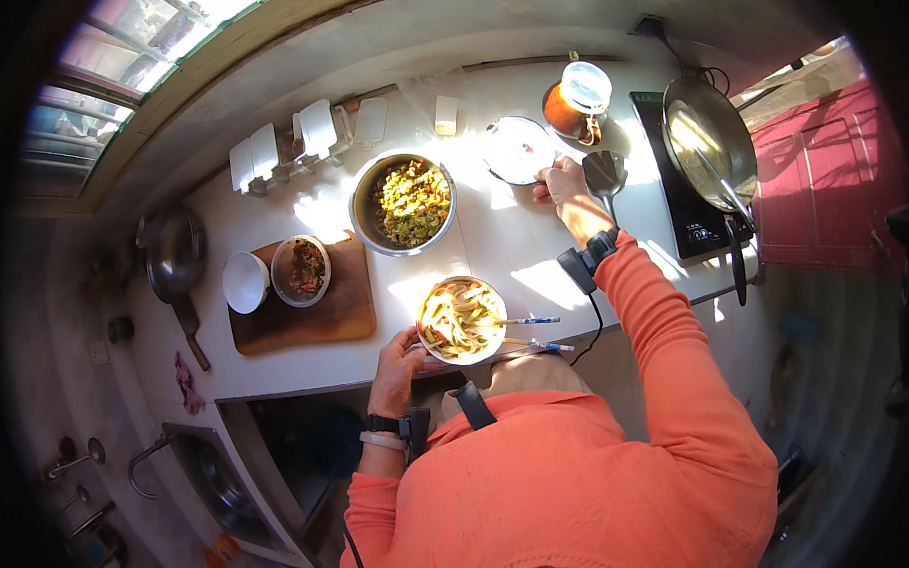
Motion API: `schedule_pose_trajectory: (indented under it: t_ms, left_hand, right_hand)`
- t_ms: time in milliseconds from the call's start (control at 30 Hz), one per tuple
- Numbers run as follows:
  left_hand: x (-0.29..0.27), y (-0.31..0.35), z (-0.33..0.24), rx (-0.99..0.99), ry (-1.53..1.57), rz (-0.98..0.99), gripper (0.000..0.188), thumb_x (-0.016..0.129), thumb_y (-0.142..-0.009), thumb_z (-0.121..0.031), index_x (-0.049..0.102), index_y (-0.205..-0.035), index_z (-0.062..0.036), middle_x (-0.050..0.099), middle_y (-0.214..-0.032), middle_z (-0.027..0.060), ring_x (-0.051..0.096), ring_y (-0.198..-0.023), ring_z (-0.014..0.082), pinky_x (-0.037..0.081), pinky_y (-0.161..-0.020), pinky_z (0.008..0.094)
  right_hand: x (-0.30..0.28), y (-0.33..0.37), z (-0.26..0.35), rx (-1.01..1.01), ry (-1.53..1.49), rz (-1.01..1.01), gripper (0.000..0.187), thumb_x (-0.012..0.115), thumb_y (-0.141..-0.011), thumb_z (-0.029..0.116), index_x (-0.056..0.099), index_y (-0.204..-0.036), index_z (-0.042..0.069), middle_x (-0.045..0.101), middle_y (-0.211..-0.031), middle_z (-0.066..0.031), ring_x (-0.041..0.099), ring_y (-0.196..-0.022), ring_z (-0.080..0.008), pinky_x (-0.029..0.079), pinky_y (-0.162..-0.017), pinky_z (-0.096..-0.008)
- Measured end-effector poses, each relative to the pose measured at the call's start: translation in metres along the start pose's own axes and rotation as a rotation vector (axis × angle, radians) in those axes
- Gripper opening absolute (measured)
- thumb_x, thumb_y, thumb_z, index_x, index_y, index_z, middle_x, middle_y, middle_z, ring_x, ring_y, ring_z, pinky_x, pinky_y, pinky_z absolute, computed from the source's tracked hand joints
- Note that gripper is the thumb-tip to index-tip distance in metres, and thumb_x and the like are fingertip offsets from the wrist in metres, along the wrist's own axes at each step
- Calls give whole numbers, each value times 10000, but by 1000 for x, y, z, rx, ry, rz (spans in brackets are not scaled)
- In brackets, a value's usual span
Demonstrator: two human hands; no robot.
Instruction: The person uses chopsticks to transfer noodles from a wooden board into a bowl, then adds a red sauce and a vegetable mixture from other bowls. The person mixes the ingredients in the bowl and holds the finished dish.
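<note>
Currently, in the head view, the left hand point(400, 360) has its fingers and thumb closed on the near-left rim of a bowl of noodles point(472, 361), which sits at the front edge of the white counter point(516, 251). Chopsticks point(533, 320) lean across that bowl's right rim, pointing right. The right hand point(558, 184) reaches toward the counter's back edge, fingers drawn narrow at the right rim of a white dish point(499, 167); whether they grip it, I cannot tell. Just right of that hand lies a dark spatula point(606, 175), with a lidded amber jug point(559, 109) behind. A wok point(729, 118) rests on a black cooker point(702, 233) by the counter's right end. Left of the dish stands a metal pot point(363, 219) of chopped food; toward the counter's left end, a wooden board point(343, 325) carries two bowls point(245, 283).
</note>
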State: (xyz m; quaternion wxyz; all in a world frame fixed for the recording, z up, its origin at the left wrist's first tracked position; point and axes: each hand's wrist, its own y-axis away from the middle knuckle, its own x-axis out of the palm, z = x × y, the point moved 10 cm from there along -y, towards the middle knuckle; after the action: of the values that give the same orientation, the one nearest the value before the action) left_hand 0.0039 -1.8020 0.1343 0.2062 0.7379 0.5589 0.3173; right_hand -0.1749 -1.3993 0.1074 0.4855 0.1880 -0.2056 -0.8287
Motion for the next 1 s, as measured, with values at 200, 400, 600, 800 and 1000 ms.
schedule_pose_trajectory:
  t_ms: [200,400,600,800,1000]
  left_hand:
    - [14,-10,-3,-47,-33,150,438,524,-887,44,495,-1324,54,617,-1243,130,677,-1056,236,612,-859,345]
    - [16,-26,-1,-112,4,186,375,536,-784,90,515,-1156,48,648,-1151,181,690,-1016,258,603,-875,377]
    - [8,-34,0,-77,-34,229,349,531,-763,95,520,-1108,46,656,-1082,174,702,-932,257,615,-830,370]
    - [-22,-37,-2,-67,-18,271,425,531,-773,100,529,-1198,78,665,-1144,196,708,-971,284,630,-817,419]
    - [-55,-30,-8,-46,-30,291,432,544,-782,89,530,-1214,80,653,-1169,191,695,-1009,292,627,-817,413]
  right_hand:
    - [-48,113,-59,58,-139,59,141,643,-876,10,506,-901,-14,605,-708,-116,618,-513,-157,505,-398,-303]
    - [-64,172,-93,46,13,13,113,605,-874,32,507,-921,0,612,-697,-91,600,-499,-132,506,-437,-266]
    - [-63,185,-98,-52,156,-181,51,603,-862,49,578,-884,11,641,-714,-69,598,-504,-126,488,-446,-287]
    - [-79,196,-88,-118,157,-406,186,645,-862,98,667,-1012,-8,654,-743,-65,575,-526,-124,480,-531,-289]
    - [-104,245,-85,-122,-215,-367,107,644,-895,126,658,-888,21,588,-640,7,510,-513,-58,398,-470,-228]
